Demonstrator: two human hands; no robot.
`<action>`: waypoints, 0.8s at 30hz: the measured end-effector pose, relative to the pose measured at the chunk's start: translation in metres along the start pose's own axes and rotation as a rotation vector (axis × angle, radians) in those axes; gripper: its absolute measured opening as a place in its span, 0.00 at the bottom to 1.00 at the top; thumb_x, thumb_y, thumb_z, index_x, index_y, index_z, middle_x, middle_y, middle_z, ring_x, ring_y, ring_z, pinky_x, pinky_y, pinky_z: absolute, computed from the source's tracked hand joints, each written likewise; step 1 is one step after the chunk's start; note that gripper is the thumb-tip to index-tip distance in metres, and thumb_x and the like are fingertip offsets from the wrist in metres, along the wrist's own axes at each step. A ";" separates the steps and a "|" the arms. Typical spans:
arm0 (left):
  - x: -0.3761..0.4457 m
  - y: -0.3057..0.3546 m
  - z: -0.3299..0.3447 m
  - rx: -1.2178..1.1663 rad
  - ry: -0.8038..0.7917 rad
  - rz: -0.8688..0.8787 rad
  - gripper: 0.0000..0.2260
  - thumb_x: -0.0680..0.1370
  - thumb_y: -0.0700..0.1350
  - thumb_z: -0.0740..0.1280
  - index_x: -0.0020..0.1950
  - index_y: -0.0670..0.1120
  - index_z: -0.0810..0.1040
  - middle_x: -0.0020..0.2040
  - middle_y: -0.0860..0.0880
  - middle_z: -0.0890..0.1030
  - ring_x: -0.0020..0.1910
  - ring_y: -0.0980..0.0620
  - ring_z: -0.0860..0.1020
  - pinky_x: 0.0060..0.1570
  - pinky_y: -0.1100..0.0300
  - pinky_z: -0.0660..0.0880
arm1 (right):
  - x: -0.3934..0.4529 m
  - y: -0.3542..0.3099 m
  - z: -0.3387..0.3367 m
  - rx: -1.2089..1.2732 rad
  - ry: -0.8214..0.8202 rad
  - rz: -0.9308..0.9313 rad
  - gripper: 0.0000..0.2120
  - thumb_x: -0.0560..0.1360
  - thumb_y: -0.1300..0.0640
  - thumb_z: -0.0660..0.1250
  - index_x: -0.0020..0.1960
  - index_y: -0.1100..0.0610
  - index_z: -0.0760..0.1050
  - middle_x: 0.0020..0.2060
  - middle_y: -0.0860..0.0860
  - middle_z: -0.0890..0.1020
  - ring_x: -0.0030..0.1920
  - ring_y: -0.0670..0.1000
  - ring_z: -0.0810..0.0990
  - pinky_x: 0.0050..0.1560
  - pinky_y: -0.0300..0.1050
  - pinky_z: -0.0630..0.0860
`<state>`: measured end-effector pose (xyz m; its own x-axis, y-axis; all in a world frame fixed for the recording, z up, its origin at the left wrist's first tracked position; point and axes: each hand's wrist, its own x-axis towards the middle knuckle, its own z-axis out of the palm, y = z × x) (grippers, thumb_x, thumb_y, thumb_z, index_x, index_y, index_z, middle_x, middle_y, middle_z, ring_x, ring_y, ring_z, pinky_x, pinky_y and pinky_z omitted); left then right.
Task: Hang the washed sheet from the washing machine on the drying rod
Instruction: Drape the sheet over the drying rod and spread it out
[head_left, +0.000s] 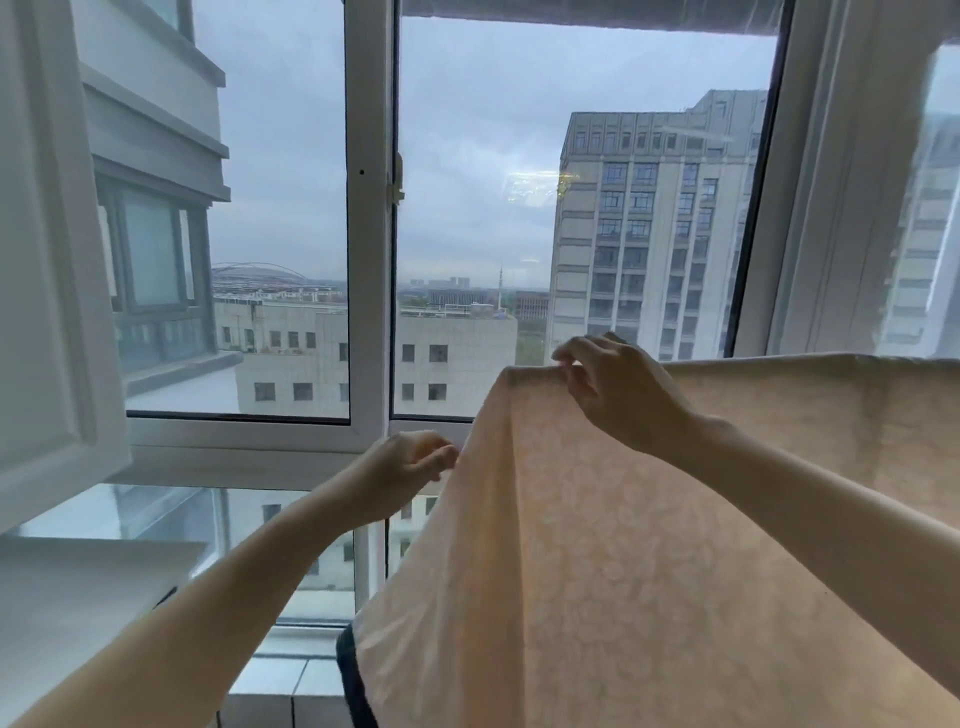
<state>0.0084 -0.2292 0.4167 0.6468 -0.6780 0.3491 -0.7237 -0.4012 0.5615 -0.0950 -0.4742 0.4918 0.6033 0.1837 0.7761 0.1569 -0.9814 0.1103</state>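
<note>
A pale peach sheet (597, 545) with a faint floral pattern hangs draped over a horizontal line that runs from the centre to the right edge; the drying rod itself is hidden under the cloth. My right hand (618, 389) is at the sheet's top left corner, fingers curled and pinching the folded edge there. Lower down, my left hand (410, 467) pinches the sheet's left side edge with curled fingers. A dark trim shows at the sheet's bottom left corner.
A large white-framed window (370, 260) fills the view straight ahead, with buildings outside. An open window sash (47, 260) juts in at the left. A white sill (291, 649) runs below the glass. The washing machine is not in view.
</note>
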 end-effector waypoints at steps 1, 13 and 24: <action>0.004 0.006 0.005 -0.047 -0.013 0.012 0.32 0.71 0.70 0.60 0.62 0.47 0.75 0.54 0.52 0.81 0.51 0.58 0.80 0.53 0.55 0.79 | -0.003 0.006 -0.002 -0.010 -0.005 0.020 0.09 0.79 0.57 0.62 0.55 0.58 0.77 0.49 0.53 0.83 0.50 0.54 0.79 0.52 0.53 0.77; 0.028 0.006 0.037 -0.059 0.286 0.119 0.12 0.78 0.47 0.66 0.42 0.40 0.81 0.37 0.47 0.82 0.38 0.49 0.82 0.43 0.49 0.80 | -0.008 0.021 -0.016 0.017 0.014 0.063 0.06 0.77 0.56 0.66 0.47 0.56 0.80 0.41 0.49 0.83 0.44 0.50 0.79 0.46 0.52 0.78; 0.016 0.009 0.006 -0.117 0.521 0.062 0.06 0.77 0.39 0.65 0.44 0.50 0.79 0.40 0.51 0.83 0.32 0.55 0.81 0.35 0.56 0.81 | 0.006 -0.001 -0.003 0.037 -0.016 -0.010 0.07 0.79 0.55 0.62 0.47 0.55 0.78 0.41 0.48 0.82 0.43 0.50 0.79 0.46 0.50 0.77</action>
<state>0.0108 -0.2474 0.4225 0.6590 -0.2910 0.6936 -0.7519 -0.2784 0.5976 -0.0933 -0.4722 0.4982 0.6137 0.1943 0.7653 0.1914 -0.9769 0.0945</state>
